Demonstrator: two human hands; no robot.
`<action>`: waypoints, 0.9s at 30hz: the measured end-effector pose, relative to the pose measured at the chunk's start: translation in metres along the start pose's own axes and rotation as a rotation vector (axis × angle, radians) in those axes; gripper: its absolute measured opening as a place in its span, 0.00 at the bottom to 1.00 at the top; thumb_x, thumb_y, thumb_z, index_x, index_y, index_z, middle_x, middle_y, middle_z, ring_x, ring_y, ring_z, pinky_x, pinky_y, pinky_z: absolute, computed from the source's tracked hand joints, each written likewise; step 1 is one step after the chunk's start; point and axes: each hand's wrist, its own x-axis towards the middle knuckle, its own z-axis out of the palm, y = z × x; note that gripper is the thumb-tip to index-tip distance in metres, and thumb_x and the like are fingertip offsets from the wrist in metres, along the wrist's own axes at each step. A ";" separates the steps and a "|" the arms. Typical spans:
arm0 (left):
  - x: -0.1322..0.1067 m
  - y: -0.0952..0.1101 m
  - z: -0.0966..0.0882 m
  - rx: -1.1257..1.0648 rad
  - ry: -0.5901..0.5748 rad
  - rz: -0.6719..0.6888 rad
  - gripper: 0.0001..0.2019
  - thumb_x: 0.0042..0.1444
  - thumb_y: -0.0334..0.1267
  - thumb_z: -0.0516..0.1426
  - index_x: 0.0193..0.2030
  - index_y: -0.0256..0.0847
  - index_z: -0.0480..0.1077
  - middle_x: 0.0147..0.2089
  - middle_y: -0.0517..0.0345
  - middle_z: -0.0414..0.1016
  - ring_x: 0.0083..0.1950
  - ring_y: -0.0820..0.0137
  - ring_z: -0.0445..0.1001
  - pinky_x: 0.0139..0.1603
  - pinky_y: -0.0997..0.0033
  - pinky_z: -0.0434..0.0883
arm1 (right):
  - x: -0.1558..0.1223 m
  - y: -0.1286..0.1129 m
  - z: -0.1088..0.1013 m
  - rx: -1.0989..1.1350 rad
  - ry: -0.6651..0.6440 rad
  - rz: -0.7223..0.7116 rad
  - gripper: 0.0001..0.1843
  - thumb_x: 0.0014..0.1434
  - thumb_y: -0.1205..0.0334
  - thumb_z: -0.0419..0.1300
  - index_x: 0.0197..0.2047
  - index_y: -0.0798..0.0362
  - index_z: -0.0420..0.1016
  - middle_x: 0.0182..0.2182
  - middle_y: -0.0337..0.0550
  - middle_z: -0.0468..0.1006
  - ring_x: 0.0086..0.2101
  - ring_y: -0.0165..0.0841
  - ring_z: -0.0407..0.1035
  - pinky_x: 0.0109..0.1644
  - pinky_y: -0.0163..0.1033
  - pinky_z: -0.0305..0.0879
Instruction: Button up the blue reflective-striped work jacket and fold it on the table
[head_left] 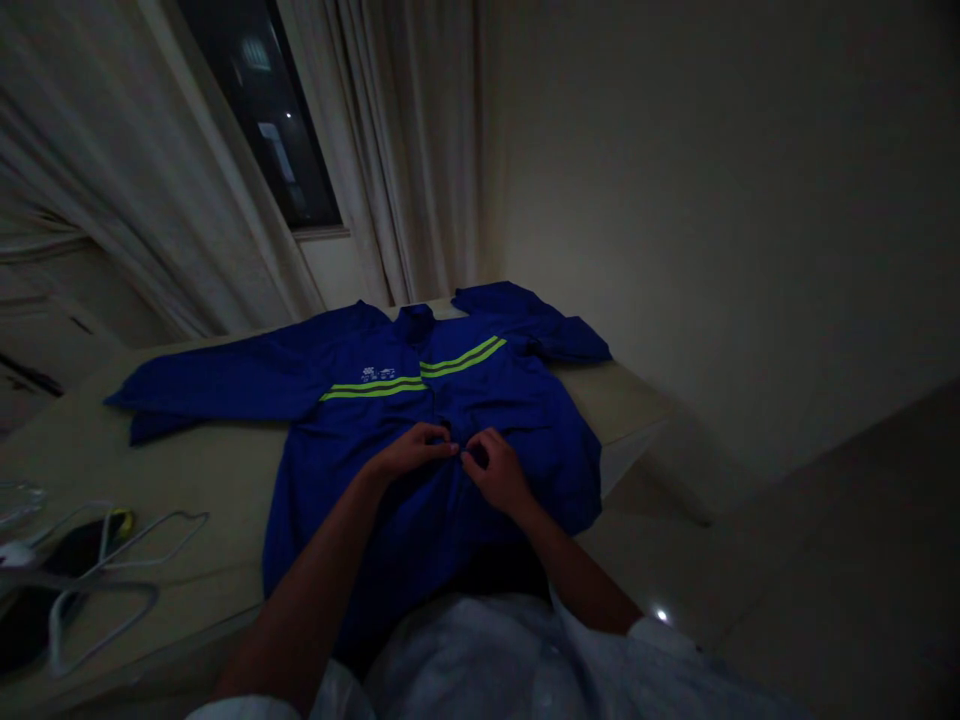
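A blue work jacket (352,440) with yellow-green striped bands and a small white print on the chest lies front up, its lower edge hanging toward me. One sleeve stretches out to the left; the other is folded at the upper right. At the middle of the front opening, my left hand (416,450) pinches the jacket's edge between thumb and fingers. Close beside it, my right hand (495,468) pinches the facing edge, the fingertips of both hands almost touching. Any fastener between the fingertips is too small and dark to make out.
The jacket lies on a pale table (217,480). White hangers (105,605) and a dark item with a yellow end (82,545) lie at the lower left. Behind the table hang curtains (405,150) beside a dark window (270,130). A plain wall (675,220) stands at the right.
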 end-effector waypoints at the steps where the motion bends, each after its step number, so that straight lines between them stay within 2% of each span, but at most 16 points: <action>1: 0.000 -0.001 0.000 -0.001 0.002 -0.008 0.28 0.45 0.65 0.68 0.29 0.38 0.72 0.23 0.69 0.59 0.27 0.77 0.55 0.29 0.75 0.52 | 0.001 0.000 0.000 0.001 0.001 0.009 0.02 0.60 0.66 0.63 0.36 0.50 0.73 0.35 0.38 0.74 0.36 0.33 0.69 0.42 0.37 0.65; 4: 0.002 -0.005 0.002 -0.007 0.020 0.002 0.28 0.46 0.65 0.67 0.27 0.37 0.71 0.22 0.68 0.58 0.26 0.77 0.54 0.29 0.74 0.51 | 0.003 0.002 -0.001 0.008 0.008 0.007 0.03 0.62 0.65 0.62 0.35 0.50 0.73 0.34 0.38 0.74 0.36 0.33 0.70 0.42 0.37 0.64; 9: 0.003 -0.004 0.008 0.026 0.062 0.036 0.27 0.48 0.64 0.65 0.25 0.37 0.72 0.23 0.67 0.61 0.27 0.76 0.56 0.29 0.74 0.53 | 0.004 0.010 0.000 0.018 -0.019 0.025 0.13 0.58 0.52 0.70 0.34 0.50 0.74 0.32 0.37 0.74 0.31 0.31 0.68 0.36 0.37 0.63; 11: 0.003 -0.002 0.008 0.052 0.081 0.067 0.26 0.49 0.62 0.65 0.26 0.37 0.73 0.23 0.65 0.64 0.28 0.75 0.60 0.31 0.74 0.56 | 0.005 0.013 0.001 0.021 -0.030 0.040 0.14 0.58 0.50 0.71 0.34 0.50 0.75 0.32 0.38 0.74 0.30 0.31 0.68 0.36 0.37 0.64; 15: 0.002 0.002 0.006 0.105 0.086 0.097 0.25 0.50 0.61 0.65 0.27 0.37 0.75 0.24 0.65 0.66 0.30 0.74 0.62 0.33 0.73 0.59 | 0.006 0.017 0.000 0.046 -0.050 0.052 0.13 0.61 0.49 0.68 0.35 0.50 0.77 0.32 0.38 0.76 0.30 0.31 0.68 0.37 0.37 0.65; 22: 0.002 0.000 0.008 0.066 0.061 0.077 0.30 0.50 0.69 0.61 0.25 0.39 0.69 0.24 0.67 0.58 0.28 0.75 0.56 0.28 0.74 0.54 | 0.009 0.015 -0.003 0.139 -0.091 0.065 0.09 0.60 0.53 0.67 0.37 0.50 0.79 0.33 0.38 0.77 0.33 0.32 0.70 0.40 0.37 0.65; 27: 0.000 0.002 0.007 0.011 0.056 0.055 0.31 0.48 0.71 0.62 0.26 0.39 0.67 0.23 0.68 0.56 0.27 0.76 0.54 0.27 0.74 0.53 | 0.014 0.015 -0.007 0.255 -0.110 0.150 0.13 0.56 0.50 0.69 0.32 0.50 0.75 0.27 0.35 0.75 0.30 0.32 0.68 0.37 0.36 0.64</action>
